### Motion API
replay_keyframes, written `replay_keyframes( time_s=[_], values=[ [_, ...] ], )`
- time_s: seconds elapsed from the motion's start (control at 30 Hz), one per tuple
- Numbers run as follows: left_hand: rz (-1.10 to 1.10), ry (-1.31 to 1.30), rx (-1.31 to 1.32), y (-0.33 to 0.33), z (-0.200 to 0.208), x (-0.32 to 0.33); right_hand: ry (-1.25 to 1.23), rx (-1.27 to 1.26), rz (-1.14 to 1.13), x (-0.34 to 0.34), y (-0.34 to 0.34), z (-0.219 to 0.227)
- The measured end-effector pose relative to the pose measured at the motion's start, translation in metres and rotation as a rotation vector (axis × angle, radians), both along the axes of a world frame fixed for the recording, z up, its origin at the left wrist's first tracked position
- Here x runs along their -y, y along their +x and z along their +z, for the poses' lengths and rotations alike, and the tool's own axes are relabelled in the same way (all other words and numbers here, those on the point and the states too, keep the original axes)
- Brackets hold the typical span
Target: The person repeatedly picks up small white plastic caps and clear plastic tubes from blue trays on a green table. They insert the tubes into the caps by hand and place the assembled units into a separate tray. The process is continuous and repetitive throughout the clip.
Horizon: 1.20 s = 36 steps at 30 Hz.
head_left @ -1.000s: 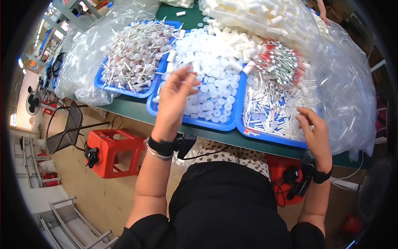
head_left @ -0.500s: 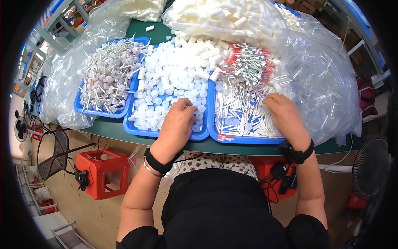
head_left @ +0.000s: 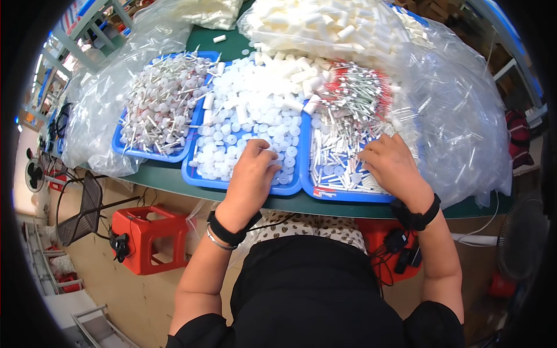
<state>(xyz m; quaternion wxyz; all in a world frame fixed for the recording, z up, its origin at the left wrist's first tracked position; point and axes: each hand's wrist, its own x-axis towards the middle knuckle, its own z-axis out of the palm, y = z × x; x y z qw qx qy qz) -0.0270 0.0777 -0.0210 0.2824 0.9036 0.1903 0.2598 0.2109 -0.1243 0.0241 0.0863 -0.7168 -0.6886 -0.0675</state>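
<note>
Two hands over the middle and right trays of small parts

Three blue trays stand in a row on a green table [head_left: 168, 176]: the left tray [head_left: 152, 154], the middle tray [head_left: 232, 185] and the right tray [head_left: 354, 196]. A clear plastic bag [head_left: 464, 122] at the right of the frame lies against the right tray's side. Above, a bag of cream cylinders [head_left: 331, 26] stands close behind, and loose cylinders cover the upper part of the middle tray. Two red stools [head_left: 129, 243] and one dark chair [head_left: 86, 209] are lower down.

The white discs [head_left: 217, 158], at the centre, and the white tubes [head_left: 325, 152], right of centre, are too many for counting. There is one heap of red-ended sticks [head_left: 361, 95], above the tubes.

The tubes point in many directions; many sticks have their long axis sloping from upper left to lower right.

The left hand [head_left: 253, 174] is over the discs, fingers curled, with a narrow gap to the thumb. The right hand [head_left: 393, 165] bends its fingers narrowly over the tubes. I cannot tell if either holds a piece.
</note>
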Motion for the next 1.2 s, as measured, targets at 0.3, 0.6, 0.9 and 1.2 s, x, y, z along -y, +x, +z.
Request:
replay_keyframes(
  time_s=[0.3,0.6,0.9,1.2],
  values=[
    [0.019,-0.129,0.013,-0.003,0.011,0.005,0.007,0.014,0.076,0.003,-0.007,-0.002],
    [-0.113,-1.563,0.275,0.012,0.025,0.041,0.287,-0.908,-0.218,0.016,-0.018,0.024],
    [-0.316,-2.094,0.364,0.029,0.009,0.082,0.393,-1.67,-0.238,0.021,-0.055,0.018],
    [-0.285,-2.137,0.396,0.028,0.004,0.083,0.362,-1.573,-0.275,0.019,-0.056,0.016]
  ],
)
